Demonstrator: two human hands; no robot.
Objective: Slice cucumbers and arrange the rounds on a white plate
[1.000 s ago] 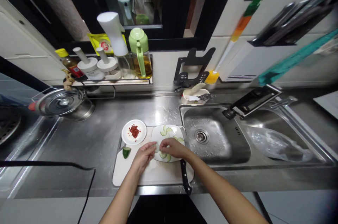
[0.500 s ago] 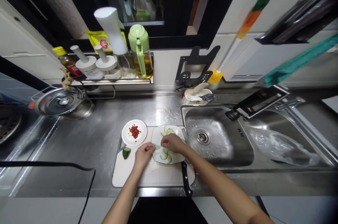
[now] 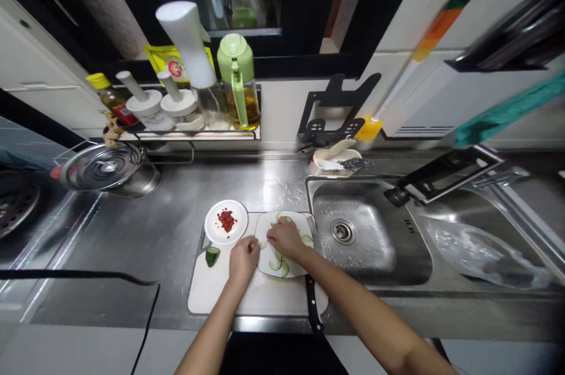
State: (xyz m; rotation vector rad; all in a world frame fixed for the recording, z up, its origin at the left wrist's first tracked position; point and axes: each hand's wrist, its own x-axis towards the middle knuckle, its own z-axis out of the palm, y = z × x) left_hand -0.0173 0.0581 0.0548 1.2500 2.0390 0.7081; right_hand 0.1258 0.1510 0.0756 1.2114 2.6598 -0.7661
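A white squarish plate (image 3: 295, 274) lies on the white cutting board (image 3: 212, 295), with thin pale-green cucumber slices (image 3: 285, 269) laid in curves on it. At the plate's left edge my left hand (image 3: 244, 258) is closed, a cucumber slice showing at its fingertips. My right hand (image 3: 285, 238) hangs over the middle of the plate, its fingers pinched together; what is in them is hidden. Left of my hands, a cut cucumber end (image 3: 212, 256) with dark green skin rests on the board. A knife with a black handle (image 3: 313, 307) lies by the plate, its blade mostly out of sight.
A small white dish (image 3: 212, 234) holds chopped red pieces. To the right is a wet steel sink (image 3: 371, 245) with a faucet (image 3: 445, 172). At the left stands a lidded pot (image 3: 106, 172); an oil bottle (image 3: 239, 83) and seasoning jars (image 3: 150, 110) line the shelf.
My right hand has shifted slightly left over the plate. My left hand has turned a little, and a cucumber slice shows more clearly at its fingertips. The view has shifted slightly.
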